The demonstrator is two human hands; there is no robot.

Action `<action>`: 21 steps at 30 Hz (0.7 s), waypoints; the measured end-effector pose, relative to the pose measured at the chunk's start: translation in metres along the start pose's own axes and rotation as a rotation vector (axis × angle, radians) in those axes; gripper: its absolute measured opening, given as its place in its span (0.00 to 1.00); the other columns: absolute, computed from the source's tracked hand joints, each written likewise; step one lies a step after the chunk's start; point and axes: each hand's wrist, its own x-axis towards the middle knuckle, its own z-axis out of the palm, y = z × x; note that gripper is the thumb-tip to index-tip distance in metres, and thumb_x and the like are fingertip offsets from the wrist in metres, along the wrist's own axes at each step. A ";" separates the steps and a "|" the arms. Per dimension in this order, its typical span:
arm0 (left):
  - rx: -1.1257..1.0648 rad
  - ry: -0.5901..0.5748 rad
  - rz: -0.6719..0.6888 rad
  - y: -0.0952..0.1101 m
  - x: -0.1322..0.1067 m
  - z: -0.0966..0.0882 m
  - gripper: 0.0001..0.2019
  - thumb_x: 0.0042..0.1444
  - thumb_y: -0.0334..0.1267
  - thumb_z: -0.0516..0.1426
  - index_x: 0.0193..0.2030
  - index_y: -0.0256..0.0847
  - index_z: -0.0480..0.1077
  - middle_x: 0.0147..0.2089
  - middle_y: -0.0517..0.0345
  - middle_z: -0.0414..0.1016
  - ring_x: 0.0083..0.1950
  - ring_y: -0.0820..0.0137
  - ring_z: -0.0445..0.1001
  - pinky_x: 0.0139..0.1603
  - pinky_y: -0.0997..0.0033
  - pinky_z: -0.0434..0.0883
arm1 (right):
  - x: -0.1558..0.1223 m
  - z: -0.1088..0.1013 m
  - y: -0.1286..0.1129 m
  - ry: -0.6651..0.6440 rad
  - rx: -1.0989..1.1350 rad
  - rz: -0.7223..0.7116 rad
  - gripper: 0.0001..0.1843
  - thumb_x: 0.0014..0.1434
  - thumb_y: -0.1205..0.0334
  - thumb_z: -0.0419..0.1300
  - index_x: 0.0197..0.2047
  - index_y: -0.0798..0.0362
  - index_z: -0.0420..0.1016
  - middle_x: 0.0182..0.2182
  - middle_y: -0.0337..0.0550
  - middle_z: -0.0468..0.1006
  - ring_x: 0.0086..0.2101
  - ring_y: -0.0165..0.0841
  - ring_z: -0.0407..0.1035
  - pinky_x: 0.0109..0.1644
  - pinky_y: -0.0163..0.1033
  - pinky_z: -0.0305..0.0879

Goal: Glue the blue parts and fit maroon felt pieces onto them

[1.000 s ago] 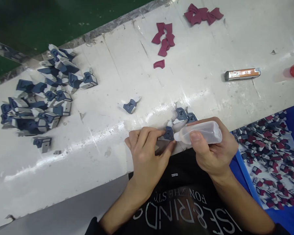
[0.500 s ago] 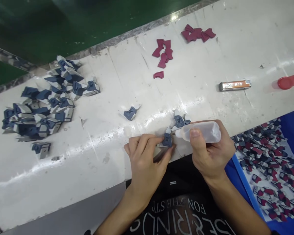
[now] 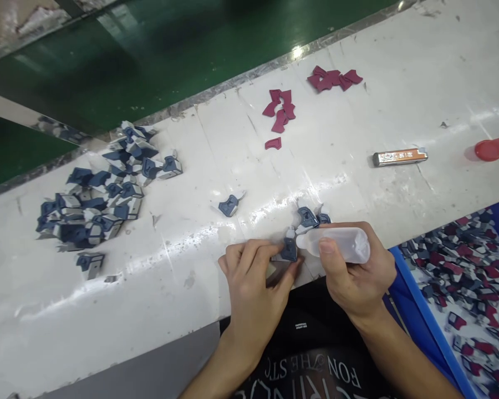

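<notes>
The left hand (image 3: 253, 288) is curled, pinching a blue-and-white piece (image 3: 290, 251) on the white table (image 3: 170, 299). The right hand (image 3: 355, 274) wraps a clear squeeze bottle (image 3: 341, 245), its tip just beside that piece. Two more pieces (image 3: 307, 218) lie just beyond; farther off sit a heap (image 3: 103, 202) and dark red cutouts (image 3: 280, 111).

The camera sits on my head and looks forward and down, at an angle across the white workbench (image 3: 349, 111), close above my left hand (image 3: 253, 293) and right hand (image 3: 357, 277), with my black shirt (image 3: 303, 343) along the bottom edge.
</notes>
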 end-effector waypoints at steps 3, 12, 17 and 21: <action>0.010 -0.007 -0.013 0.001 0.000 -0.001 0.09 0.63 0.38 0.69 0.46 0.47 0.74 0.43 0.61 0.79 0.50 0.62 0.67 0.51 0.56 0.62 | -0.002 -0.001 0.000 -0.003 0.017 -0.002 0.03 0.69 0.61 0.67 0.42 0.50 0.79 0.26 0.33 0.82 0.20 0.28 0.73 0.20 0.30 0.69; 0.031 -0.037 -0.036 -0.001 0.002 -0.003 0.08 0.64 0.40 0.68 0.47 0.49 0.75 0.44 0.62 0.79 0.50 0.62 0.68 0.52 0.57 0.62 | -0.008 -0.002 0.000 -0.016 0.102 0.036 0.05 0.66 0.59 0.69 0.42 0.50 0.80 0.27 0.34 0.83 0.20 0.29 0.73 0.21 0.31 0.70; 0.090 -0.017 0.005 -0.007 0.001 -0.002 0.08 0.65 0.42 0.67 0.47 0.48 0.74 0.44 0.60 0.79 0.50 0.61 0.70 0.50 0.58 0.61 | -0.004 -0.012 0.008 0.162 0.249 0.194 0.10 0.65 0.56 0.71 0.47 0.50 0.84 0.31 0.38 0.82 0.24 0.32 0.74 0.22 0.35 0.69; 0.094 0.039 -0.018 -0.011 0.002 0.003 0.08 0.68 0.46 0.64 0.47 0.47 0.74 0.44 0.58 0.79 0.49 0.60 0.71 0.51 0.58 0.61 | 0.031 -0.023 0.013 0.117 0.287 0.243 0.12 0.63 0.58 0.73 0.49 0.49 0.82 0.35 0.39 0.83 0.28 0.33 0.77 0.29 0.37 0.73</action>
